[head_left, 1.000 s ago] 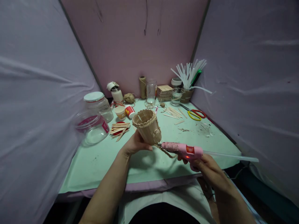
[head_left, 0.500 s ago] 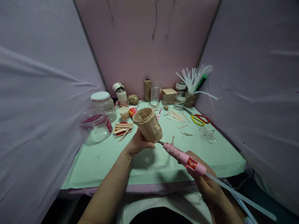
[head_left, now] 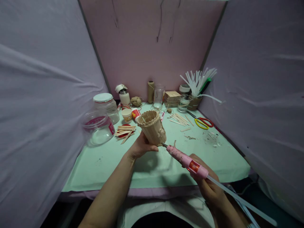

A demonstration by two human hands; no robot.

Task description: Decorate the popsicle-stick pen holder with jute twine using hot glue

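Note:
A cup covered in wooden sticks (head_left: 153, 131), with a braided rim and a small flower shape on its side, is tilted above the table. My left hand (head_left: 142, 146) is closed round its lower part from below, thumb near the base. In my right hand (head_left: 205, 177) is a pink glue gun (head_left: 187, 161), its metal tip at the cup's lower right edge. A long white glue stick (head_left: 242, 199) sticks out of the gun's back end. The fingers under the gun are partly hidden.
On the green tabletop (head_left: 102, 171), clear jars (head_left: 98, 128), a paper cup (head_left: 126, 115) and wooden sticks (head_left: 125, 131) lie left. Scissors (head_left: 201, 122), loose sticks (head_left: 179, 118) and scraps are right. Behind stand a twine roll (head_left: 150, 91), square wooden pieces (head_left: 172, 98) and white glue sticks (head_left: 196, 82).
The cup has shifted slightly right and looks a little more upright in my left hand. The glue gun's tip stays at its lower edge, while the gun's rear has moved slightly left.

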